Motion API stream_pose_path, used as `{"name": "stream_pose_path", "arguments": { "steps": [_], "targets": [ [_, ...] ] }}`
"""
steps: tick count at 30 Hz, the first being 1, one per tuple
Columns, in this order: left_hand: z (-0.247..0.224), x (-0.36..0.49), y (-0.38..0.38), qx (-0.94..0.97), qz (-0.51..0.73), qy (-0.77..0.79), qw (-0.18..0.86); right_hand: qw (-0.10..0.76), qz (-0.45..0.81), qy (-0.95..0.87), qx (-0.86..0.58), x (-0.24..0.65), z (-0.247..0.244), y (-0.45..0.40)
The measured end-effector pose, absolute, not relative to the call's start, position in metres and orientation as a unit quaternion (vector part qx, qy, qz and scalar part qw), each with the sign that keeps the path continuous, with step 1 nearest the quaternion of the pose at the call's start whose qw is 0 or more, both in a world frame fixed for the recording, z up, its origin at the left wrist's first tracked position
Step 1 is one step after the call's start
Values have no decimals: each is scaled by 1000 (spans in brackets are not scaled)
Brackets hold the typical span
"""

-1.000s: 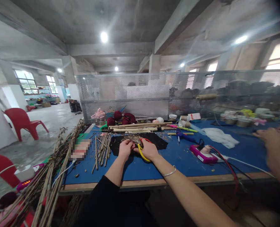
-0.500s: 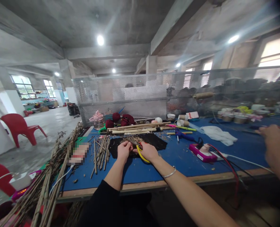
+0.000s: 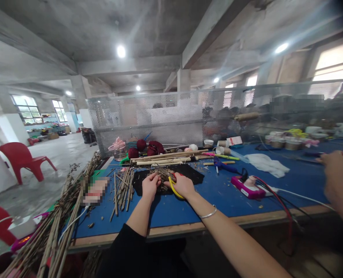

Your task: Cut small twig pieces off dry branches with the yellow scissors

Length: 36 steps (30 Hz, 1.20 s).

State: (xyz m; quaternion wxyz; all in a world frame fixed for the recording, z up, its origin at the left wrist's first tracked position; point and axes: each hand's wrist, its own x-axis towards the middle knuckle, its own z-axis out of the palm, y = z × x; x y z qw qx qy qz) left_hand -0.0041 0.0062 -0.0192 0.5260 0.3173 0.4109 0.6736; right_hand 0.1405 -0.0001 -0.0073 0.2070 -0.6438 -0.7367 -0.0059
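Note:
My right hand (image 3: 185,186) is wrapped round a pair of shears (image 3: 174,190) with a yellow handle, the blades pointing away over a black cloth (image 3: 198,177). Close beside it, my left hand (image 3: 150,186) has its fingertips pinched together; whatever they hold is too small to make out. Plant scraps and bits of twig lie on the cloth beyond my fingers. To the left of the cloth, several short cut sticks (image 3: 122,193) rest in a loose pile.
Long dried stems (image 3: 54,227) lean along the table's left end. Bamboo sticks (image 3: 165,157) and dark red balls (image 3: 141,145) lie at the back, before a perforated screen (image 3: 148,125). A purple power strip (image 3: 248,188) with cables sits right. Another person's hands (image 3: 339,170) work at far right.
Both hands stay over the black cloth, and the shears have shifted slightly in my right hand. The whole view has moved a little.

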Motion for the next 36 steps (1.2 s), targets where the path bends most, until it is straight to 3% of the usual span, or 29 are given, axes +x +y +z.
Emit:
{"name": "stream_pose_path", "arguments": {
  "steps": [21,32,36],
  "targets": [
    [-24,-5,7,426,661,446,428,219,-6,-785,-579,141,-11,2],
    [-20,-2,1,408,649,388,512,221,36,-781,-583,139,-10,0],
    [-20,-3,0,424,649,415,477,217,40,-781,-584,139,-9,0]
  ]
}}
